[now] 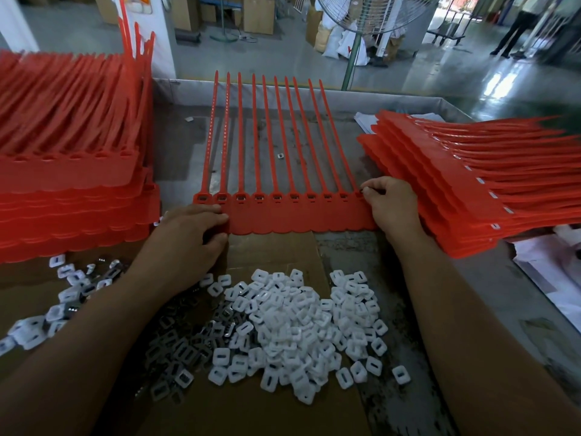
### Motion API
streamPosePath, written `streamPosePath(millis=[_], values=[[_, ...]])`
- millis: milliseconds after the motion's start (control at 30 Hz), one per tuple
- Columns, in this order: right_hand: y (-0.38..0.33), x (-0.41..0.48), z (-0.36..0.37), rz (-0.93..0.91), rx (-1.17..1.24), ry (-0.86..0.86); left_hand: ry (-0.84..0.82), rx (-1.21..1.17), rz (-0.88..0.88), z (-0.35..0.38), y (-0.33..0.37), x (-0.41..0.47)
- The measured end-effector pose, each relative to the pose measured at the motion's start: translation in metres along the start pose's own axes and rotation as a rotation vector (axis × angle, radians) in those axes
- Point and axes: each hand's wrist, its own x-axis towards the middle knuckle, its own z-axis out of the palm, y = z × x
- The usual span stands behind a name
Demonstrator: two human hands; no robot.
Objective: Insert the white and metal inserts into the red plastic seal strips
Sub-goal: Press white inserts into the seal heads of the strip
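The red seal strip (pixel 298 218) lay flat on the table, its left end pinched by the left hand (pixel 188 234). The right hand (pixel 390 202) curled tight over its rightmost head, though I could not tell whether it held an insert there. Nearer than the strip, white inserts (pixel 301 328) and metal inserts (pixel 179 344) were heaped on cardboard (pixel 251 413), with stacked strips (pixel 69 196) off its left end.

Grey table (pixel 352 256): cardboard sheet (pixel 276 250), left strip stack (pixel 72 196), right strip stack (pixel 440 190), single strip row (pixel 298 218) centre.
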Motion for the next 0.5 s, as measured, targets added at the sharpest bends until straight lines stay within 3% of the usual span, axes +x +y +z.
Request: streamPosePath(millis=[233,500], values=[[-0.0001,0.0034,0.0022,0.025,-0.012,-0.097,-0.010,0.007,-0.011,-0.0016,-0.0002,-0.0003],[0.0020,0.0034,0.0052,0.045,-0.005,-0.028,-0.006,0.007,-0.006,-0.0006,-0.0006,-0.0020]])
